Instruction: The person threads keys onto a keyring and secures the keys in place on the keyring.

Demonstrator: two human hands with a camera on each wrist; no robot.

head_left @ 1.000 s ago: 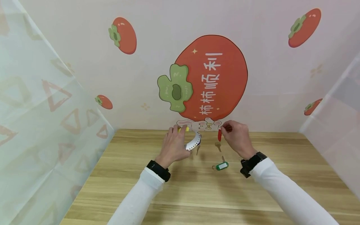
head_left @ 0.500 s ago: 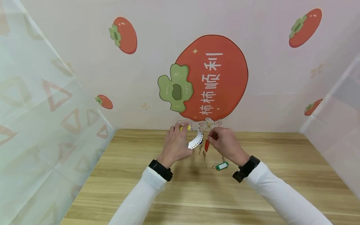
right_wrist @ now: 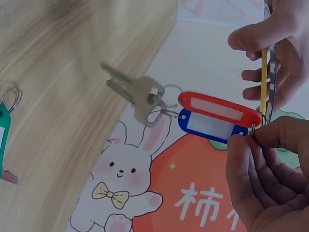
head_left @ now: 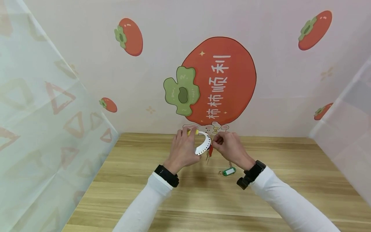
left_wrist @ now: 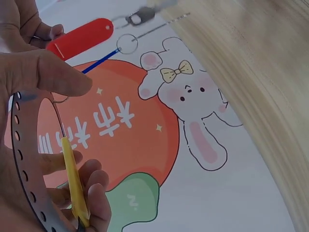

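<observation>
On the table (head_left: 203,206), in front of the raised hands, the green tag (head_left: 229,171) lies with its key. A low sweep of the right wrist could knock it aside.

Farther forward, the left hand (head_left: 183,149) holds the curved band (head_left: 204,147) in the air, fingers bent round it. The yellow bar (left_wrist: 75,181) lies against the fingers of the same hand. If this hold loosens, the band is likely to tilt and spoil the alignment with the right hand.

Beside the band, the right hand (head_left: 232,149) pinches the small ring (right_wrist: 253,130) at one end of the red tag (right_wrist: 219,108) between thumb and fingertip. The blue tag (right_wrist: 210,126) hangs just beside the red one; whether the pinch also takes its near end cannot be told. The keys (right_wrist: 145,99) dangle beyond both tags. Probable faults: the ring slips because the pinch is narrow; the tags tangle because they hang so close; the keys swing and catch.

Behind, the wall print (head_left: 232,93) marks the back limit; excess reach could strike the wall.
</observation>
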